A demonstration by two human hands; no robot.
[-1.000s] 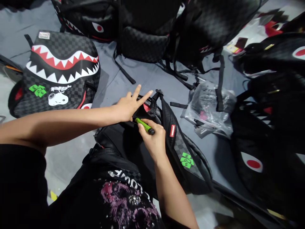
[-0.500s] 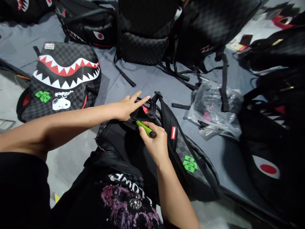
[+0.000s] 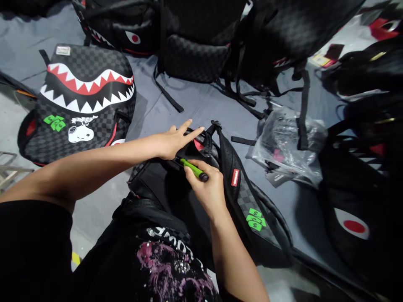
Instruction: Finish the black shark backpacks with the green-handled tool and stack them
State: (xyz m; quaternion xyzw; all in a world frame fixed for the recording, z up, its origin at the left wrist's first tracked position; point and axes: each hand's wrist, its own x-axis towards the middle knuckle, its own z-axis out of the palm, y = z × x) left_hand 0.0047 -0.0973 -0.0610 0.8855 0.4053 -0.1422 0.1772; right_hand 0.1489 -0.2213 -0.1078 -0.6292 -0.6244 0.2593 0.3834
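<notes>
In the head view, my right hand (image 3: 208, 184) is wrapped round a green tool with a black end (image 3: 194, 169). Its thin tip points left at the black backpack (image 3: 170, 184) and meets the fabric beside my left hand (image 3: 176, 140). That left hand lies on the backpack's upper edge, two fingers spread and pointing right; its other fingers are partly hidden. The backpack lies in front of my body, with a strap carrying a red label (image 3: 234, 178) and green money prints (image 3: 256, 219) on its right side.
A checkered backpack with shark teeth (image 3: 85, 96) lies at the left on the grey cloth (image 3: 195, 98). More black bags (image 3: 195, 54) line the back. A clear plastic package (image 3: 288, 142) and a bag with a red eye (image 3: 352, 224) are at the right.
The camera view has shifted slightly, and most of the scene sits a little further right. Both hands keep nearly the same pose on the backpack, with the green tool still held.
</notes>
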